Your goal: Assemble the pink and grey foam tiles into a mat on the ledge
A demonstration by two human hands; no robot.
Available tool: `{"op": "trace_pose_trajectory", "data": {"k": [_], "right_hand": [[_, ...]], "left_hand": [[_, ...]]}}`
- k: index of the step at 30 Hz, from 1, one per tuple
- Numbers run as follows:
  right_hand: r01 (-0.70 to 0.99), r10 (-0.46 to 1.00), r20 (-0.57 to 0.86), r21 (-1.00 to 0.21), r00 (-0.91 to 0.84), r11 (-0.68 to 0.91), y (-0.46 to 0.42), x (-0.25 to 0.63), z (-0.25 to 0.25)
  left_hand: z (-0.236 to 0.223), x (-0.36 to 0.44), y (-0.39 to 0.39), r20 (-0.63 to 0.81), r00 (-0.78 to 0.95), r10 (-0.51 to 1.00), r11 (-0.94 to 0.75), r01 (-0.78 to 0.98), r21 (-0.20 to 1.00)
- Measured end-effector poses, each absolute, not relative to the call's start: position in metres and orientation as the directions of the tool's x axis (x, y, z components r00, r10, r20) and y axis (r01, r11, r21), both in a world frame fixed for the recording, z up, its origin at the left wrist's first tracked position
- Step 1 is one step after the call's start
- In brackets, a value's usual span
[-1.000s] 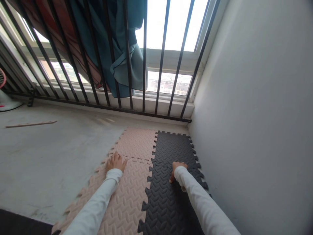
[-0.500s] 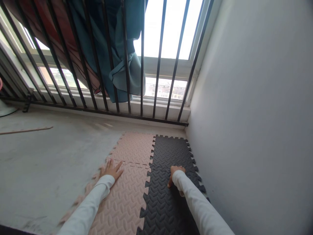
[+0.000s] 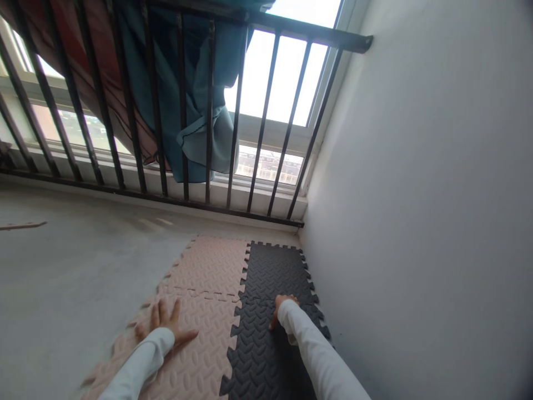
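Observation:
My left hand (image 3: 167, 323) lies with fingers spread on the near pink foam tile (image 3: 204, 361), a little below its seam with the far pink tile (image 3: 212, 264). My right hand (image 3: 281, 308) presses on the black foam tiles, at the seam between the near black tile (image 3: 258, 361) and the far black tile (image 3: 275, 270). Its fingers look curled into a fist, with the thumb pointing down; the palm side is hidden. Toothed edges of the pink and black tiles meet along a line between my hands.
A white wall (image 3: 416, 194) rises close along the right of the black tiles. Black railing (image 3: 195, 205) runs across the front, with blue and red curtains (image 3: 195, 111) hanging behind it before a window. A thin stick (image 3: 25, 225) lies on the grey floor (image 3: 83, 278) at left.
My left hand has slid back toward me on the near pink tile, away from the seam. My right hand stays at the black seam. The camera view has tilted up and shifted right.

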State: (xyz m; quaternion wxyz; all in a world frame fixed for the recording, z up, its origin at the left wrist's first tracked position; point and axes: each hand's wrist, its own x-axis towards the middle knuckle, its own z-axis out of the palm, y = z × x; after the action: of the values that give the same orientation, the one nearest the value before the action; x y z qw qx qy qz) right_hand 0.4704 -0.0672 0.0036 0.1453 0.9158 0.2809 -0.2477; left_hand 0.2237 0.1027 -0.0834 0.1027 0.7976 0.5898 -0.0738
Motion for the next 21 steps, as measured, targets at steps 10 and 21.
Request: {"op": "trace_pose_trajectory", "data": {"k": [10, 21], "right_hand": [[0.795, 0.806, -0.258, -0.175, 0.532, -0.580, 0.021, 0.467, -0.021], [0.814, 0.814, -0.258, -0.139, 0.520, -0.564, 0.040, 0.471, -0.046]], "left_hand": [[-0.091, 0.224, 0.101, -0.180, 0.304, 0.936, -0.282, 0.950, 0.137], [-0.084, 0.221, 0.099, -0.206, 0.314, 0.927, -0.294, 0.948, 0.120]]}}
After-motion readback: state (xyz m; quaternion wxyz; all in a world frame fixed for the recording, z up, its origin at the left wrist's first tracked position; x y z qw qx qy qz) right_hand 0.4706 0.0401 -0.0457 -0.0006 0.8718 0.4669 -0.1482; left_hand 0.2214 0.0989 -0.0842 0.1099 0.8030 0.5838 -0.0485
